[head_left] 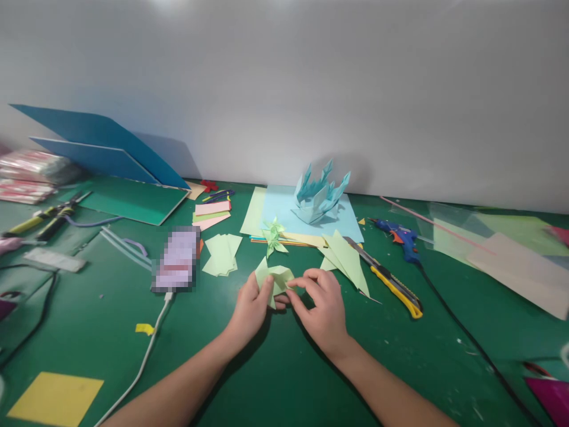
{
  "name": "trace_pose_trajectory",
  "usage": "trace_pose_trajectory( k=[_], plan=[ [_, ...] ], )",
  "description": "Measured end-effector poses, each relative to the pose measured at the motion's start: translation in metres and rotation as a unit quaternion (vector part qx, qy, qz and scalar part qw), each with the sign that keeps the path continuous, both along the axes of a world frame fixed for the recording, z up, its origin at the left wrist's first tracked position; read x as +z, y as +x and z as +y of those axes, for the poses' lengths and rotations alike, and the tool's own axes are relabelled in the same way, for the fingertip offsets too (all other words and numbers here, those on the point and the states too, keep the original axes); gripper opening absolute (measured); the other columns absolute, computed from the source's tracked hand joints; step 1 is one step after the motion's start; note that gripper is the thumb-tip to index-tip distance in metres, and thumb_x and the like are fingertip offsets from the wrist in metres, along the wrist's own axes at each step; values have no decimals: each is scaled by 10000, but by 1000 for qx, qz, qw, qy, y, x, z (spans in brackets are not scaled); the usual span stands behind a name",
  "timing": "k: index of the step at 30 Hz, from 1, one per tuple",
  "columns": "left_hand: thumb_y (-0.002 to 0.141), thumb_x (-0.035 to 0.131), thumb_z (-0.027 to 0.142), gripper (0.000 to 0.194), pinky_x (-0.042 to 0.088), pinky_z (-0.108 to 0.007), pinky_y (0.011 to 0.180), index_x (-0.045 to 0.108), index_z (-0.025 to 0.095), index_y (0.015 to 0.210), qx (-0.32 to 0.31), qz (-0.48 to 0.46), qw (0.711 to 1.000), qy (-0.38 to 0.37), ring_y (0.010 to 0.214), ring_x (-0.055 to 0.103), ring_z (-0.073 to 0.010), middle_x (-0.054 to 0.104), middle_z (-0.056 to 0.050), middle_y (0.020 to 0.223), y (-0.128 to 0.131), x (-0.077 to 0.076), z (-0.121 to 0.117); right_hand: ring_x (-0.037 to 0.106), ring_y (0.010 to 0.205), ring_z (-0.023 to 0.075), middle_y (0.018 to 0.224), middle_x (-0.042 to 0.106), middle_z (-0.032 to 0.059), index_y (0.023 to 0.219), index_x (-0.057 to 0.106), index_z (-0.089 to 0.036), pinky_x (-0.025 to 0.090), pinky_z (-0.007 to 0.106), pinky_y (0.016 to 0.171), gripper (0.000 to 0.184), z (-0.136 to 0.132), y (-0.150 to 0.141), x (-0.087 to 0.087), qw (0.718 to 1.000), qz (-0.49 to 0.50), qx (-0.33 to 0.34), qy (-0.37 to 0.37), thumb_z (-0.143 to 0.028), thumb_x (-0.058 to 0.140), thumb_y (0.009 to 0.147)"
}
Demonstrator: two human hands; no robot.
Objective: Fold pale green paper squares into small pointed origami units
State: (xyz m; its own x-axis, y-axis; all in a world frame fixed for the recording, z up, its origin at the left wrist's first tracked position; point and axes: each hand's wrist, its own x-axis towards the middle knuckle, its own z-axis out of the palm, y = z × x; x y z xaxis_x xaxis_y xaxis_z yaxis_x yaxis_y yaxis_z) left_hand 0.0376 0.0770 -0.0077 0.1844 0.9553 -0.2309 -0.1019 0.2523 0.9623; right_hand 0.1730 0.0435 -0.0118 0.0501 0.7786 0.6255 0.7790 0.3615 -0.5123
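Both hands meet over a small folded piece of light green paper on the green table. My left hand pinches its left side with thumb and fingers. My right hand pinches its right edge, fingers curled. Just behind lies a finished small green origami flower, a stack of cut green paper pieces and green triangular paper pieces. A light blue origami figure stands on a light blue sheet.
A yellow utility knife lies right of my hands, a blue glue gun beyond it with a black cord. A phone on a white cable lies left. Blue boards lean on the wall; pliers far left; yellow square near front.
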Motion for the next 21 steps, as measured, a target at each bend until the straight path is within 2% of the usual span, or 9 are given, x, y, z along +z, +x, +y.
trace_pose_trajectory(
  k=[7,11,16,19,21],
  plan=[
    [683,638,524,457,554,-269,477,511,157,923,6,-2,1000,1,530,665,-166,685,-28,751,1,0,1,514,745,185,756,542,27,769,647,-205,383,335,681,80,2,3,-3,1000,0,-6,-14,-225,588,819],
    [700,615,540,449,554,-283,513,510,163,920,-2,2,1000,10,524,639,-147,668,-12,745,0,-3,0,499,707,162,725,538,17,741,660,-210,368,320,676,138,0,2,2,999,-19,17,33,-215,568,844],
    [743,573,530,392,533,-281,596,548,162,877,-5,30,998,53,637,626,-158,661,-16,744,-2,-1,0,509,732,169,732,566,25,777,672,-216,361,334,702,122,-3,1,6,994,-60,47,74,-188,575,846],
    [732,597,509,371,519,-276,644,575,160,857,16,56,995,80,691,620,-166,656,-18,751,-2,0,-1,509,742,175,748,577,28,787,672,-220,361,344,715,111,-3,2,5,996,-57,39,63,-211,580,850],
    [729,600,511,390,529,-284,635,564,161,896,17,50,996,69,678,630,-167,656,-23,787,-2,-1,-1,505,741,178,761,577,31,791,668,-216,364,345,710,118,-1,3,3,998,-45,18,44,-239,573,856]
  ],
)
